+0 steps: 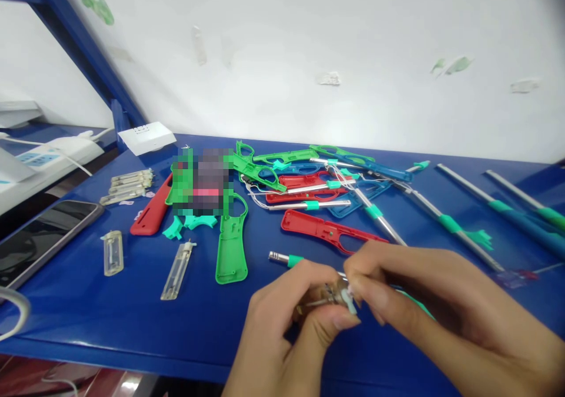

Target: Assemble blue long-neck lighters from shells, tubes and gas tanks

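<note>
Between the thumb and fingers of my left hand (286, 326) is a clear lighter fuel tank (324, 295), held tilted with its pale valve end (348, 300) to the right. My right hand (410, 291) pinches at that valve end; its fingertips hide what small part they grip. Just behind my hands lies a red handle shell (320, 225), and a metal lighter tube with a green trigger (282, 258) is partly covered by my left hand. Two more clear fuel tanks (176, 272) lie to the left, near a green handle shell (232, 244).
Several green, red and blue shells and metal tubes with wires (309, 205) are heaped at the back. More tubes (468, 188) lie right. A phone (48, 232), a power strip (57, 155), stacked tanks (128, 186) and a white box (148, 138) are left. A white wall (286, 49) stands behind.
</note>
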`<state>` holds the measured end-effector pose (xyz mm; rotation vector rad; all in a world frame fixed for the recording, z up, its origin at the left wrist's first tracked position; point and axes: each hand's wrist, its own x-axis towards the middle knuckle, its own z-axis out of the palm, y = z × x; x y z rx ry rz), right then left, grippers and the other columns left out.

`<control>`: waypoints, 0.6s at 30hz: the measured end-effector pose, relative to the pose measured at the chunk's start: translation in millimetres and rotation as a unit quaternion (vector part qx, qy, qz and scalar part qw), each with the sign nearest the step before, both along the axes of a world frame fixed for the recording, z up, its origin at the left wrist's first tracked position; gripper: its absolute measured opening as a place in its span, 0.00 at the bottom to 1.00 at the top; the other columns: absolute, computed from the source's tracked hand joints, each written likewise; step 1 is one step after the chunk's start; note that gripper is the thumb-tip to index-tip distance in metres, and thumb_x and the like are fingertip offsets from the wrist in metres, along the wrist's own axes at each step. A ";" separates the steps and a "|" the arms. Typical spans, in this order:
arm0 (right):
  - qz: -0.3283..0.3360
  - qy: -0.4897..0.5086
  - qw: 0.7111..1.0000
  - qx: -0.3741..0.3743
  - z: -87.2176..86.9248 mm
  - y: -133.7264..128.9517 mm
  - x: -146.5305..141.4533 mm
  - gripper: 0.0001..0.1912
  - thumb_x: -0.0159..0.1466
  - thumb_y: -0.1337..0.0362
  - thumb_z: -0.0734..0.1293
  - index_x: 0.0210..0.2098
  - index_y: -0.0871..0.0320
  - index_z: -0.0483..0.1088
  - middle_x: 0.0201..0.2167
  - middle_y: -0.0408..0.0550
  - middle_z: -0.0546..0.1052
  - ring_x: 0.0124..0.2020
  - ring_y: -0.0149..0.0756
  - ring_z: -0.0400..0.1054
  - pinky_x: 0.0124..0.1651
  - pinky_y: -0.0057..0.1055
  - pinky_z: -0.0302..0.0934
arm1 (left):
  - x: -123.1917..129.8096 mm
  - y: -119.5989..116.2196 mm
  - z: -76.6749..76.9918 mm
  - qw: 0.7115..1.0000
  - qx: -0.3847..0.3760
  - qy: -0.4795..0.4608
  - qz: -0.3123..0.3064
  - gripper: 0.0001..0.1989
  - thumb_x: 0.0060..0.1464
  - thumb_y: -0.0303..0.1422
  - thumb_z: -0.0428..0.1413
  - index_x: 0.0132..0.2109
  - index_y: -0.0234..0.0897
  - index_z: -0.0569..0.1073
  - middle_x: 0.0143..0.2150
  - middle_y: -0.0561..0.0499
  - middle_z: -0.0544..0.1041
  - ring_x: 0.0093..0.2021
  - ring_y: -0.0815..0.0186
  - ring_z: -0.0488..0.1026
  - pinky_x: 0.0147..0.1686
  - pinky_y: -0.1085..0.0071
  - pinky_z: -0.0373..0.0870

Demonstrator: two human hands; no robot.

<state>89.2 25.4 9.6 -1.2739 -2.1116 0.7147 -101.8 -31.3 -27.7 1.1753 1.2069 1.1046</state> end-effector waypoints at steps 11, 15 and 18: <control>0.048 -0.011 0.999 0.005 -2.8 6.5 8.8 0.19 0.72 0.41 0.65 0.41 0.43 0.83 0.39 0.45 0.85 0.39 0.40 0.81 0.39 0.28 0.79 | 1.6 7.0 8.4 0.999 0.017 -0.044 -0.004 0.13 0.65 0.44 0.63 0.37 0.40 0.80 0.34 0.53 0.81 0.33 0.65 0.72 0.34 0.71 0.66; 0.059 -0.009 0.998 0.027 -7.8 3.9 15.6 0.12 0.72 0.46 0.68 0.45 0.39 0.81 0.41 0.41 0.85 0.41 0.38 0.82 0.41 0.25 0.78 | 1.5 6.6 7.9 0.999 0.026 -0.036 -0.006 0.10 0.65 0.40 0.64 0.37 0.39 0.80 0.34 0.54 0.81 0.34 0.66 0.74 0.35 0.73 0.67; 0.057 -0.008 0.998 0.025 -8.4 2.9 17.6 0.09 0.71 0.49 0.69 0.46 0.38 0.81 0.42 0.40 0.85 0.42 0.37 0.82 0.41 0.24 0.79 | 3.0 8.3 8.8 0.999 0.040 -0.034 -0.007 0.09 0.66 0.37 0.62 0.37 0.39 0.80 0.35 0.54 0.82 0.34 0.66 0.75 0.36 0.73 0.69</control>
